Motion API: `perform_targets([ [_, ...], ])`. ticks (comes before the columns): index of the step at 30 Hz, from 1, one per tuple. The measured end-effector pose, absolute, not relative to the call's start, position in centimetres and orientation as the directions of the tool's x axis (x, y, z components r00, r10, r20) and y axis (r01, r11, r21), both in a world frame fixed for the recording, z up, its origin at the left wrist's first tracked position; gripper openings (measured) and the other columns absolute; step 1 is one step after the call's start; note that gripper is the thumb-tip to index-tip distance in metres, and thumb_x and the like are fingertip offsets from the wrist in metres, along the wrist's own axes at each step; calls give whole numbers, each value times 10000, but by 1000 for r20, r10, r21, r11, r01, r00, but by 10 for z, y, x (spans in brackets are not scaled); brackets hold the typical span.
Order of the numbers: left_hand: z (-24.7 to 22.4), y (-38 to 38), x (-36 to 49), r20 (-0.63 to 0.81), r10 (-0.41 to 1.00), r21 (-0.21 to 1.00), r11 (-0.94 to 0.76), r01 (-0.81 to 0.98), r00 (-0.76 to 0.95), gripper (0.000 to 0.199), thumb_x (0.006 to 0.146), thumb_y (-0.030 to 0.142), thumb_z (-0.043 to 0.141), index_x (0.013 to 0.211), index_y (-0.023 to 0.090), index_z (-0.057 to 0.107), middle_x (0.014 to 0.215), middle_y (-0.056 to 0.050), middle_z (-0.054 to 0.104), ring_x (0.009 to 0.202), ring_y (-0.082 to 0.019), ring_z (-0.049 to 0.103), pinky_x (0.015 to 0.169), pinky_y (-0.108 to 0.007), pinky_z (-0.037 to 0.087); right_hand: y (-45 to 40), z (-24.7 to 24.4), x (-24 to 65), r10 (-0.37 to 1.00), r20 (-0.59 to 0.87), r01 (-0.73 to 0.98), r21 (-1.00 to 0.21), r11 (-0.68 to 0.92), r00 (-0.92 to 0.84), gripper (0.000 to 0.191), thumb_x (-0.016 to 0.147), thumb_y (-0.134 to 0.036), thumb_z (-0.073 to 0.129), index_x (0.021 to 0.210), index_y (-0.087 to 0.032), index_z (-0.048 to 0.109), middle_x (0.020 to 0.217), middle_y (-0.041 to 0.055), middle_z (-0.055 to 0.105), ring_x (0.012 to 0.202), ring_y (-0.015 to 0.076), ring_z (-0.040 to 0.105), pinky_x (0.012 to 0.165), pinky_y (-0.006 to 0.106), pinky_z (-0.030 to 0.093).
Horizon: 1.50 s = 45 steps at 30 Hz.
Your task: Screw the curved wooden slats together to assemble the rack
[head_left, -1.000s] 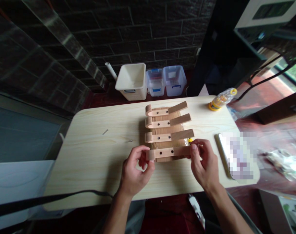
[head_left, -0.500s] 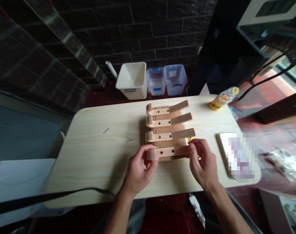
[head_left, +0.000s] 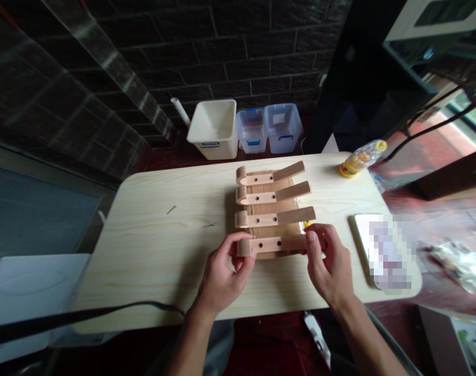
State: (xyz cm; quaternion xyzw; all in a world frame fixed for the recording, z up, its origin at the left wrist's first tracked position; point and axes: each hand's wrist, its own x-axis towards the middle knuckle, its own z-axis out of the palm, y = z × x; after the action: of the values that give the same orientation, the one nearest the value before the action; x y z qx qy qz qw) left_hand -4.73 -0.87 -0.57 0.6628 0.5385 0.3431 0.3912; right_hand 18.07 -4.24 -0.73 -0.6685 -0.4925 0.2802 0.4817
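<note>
Several wooden hooks lie side by side across a brown wooden board on the table [head_left: 136,261]. Each hook has a curled left end, two dark holes and a long arm to the right. My left hand [head_left: 224,274] pinches the curled end of the nearest wooden hook [head_left: 269,244] between thumb and fingers. At its other end, my right hand [head_left: 330,263] grips the tip, with the thumb on top. Just behind the right fingers, a small yellow thing [head_left: 308,224] shows in part. The board [head_left: 275,230] is partly covered by the hooks.
Left of the hooks lie a thin dark strip [head_left: 171,210] and a small metal piece [head_left: 210,225]. A yellow-capped bottle [head_left: 359,159] stands at the back right corner. A flat pixelated object [head_left: 365,240] lies at the right. Beyond the table are a cream bin [head_left: 216,149] and two clear boxes.
Almost nothing differs. Both hands keep their hold on the nearest hook; the right hand sits very slightly further right, and the whole view has shifted a little.
</note>
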Motion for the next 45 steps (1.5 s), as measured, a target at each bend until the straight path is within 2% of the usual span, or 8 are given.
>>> perform_targets([
  [6,-8,-10,-50,41,980,885,-126,448,196,174,995,299,677,1153,229,682,776,33,660,638,-118,564,624,-203,496,-44,-7,182,924,99,383,-922,-54,369,234,1110,-428,529,1114,-238,667,736,-2,740,619,182,740,569,265,551],
  [12,-10,-9,-50,20,981,893,-104,438,191,206,1011,318,664,1195,224,666,835,10,695,692,-133,618,650,-214,505,-44,-6,182,920,111,412,-909,-59,377,226,1120,-411,525,1110,-237,669,694,-25,706,607,166,731,567,252,535],
  [21,-9,-9,-50,25,980,891,-111,440,195,171,1004,308,667,1155,227,665,770,41,638,637,-114,562,618,-198,483,-42,-7,181,918,128,418,-908,-44,375,220,1115,-414,537,1105,-241,671,681,-35,687,590,154,701,551,239,519],
  [27,-8,-9,-51,16,978,891,-108,441,207,185,1007,297,663,1176,223,659,765,45,622,643,-112,556,633,-196,486,-43,-7,184,908,127,408,-911,-52,400,302,1130,-463,480,1100,-242,683,702,-32,679,518,137,655,514,243,509],
  [33,-9,-10,-53,2,981,904,-85,418,195,236,1003,294,665,1228,228,643,872,14,697,700,-119,603,669,-203,510,-43,-8,184,896,120,396,-916,-66,428,343,1136,-495,461,1099,-244,692,732,-22,682,530,135,665,508,236,512],
  [40,-13,-10,-55,-11,983,906,-68,418,184,241,993,294,670,1221,217,656,888,-4,715,726,-133,628,682,-221,517,-43,-9,184,896,130,400,-915,-57,425,340,1142,-480,454,1068,-241,685,799,-4,737,522,124,663,510,232,527],
  [45,-11,-10,-55,-11,982,904,-69,422,186,220,992,278,664,1202,214,660,868,0,701,714,-131,616,671,-219,509,-42,-7,183,895,144,415,-909,-49,423,353,1138,-484,455,1045,-234,688,696,-15,717,501,144,675,475,234,506],
])
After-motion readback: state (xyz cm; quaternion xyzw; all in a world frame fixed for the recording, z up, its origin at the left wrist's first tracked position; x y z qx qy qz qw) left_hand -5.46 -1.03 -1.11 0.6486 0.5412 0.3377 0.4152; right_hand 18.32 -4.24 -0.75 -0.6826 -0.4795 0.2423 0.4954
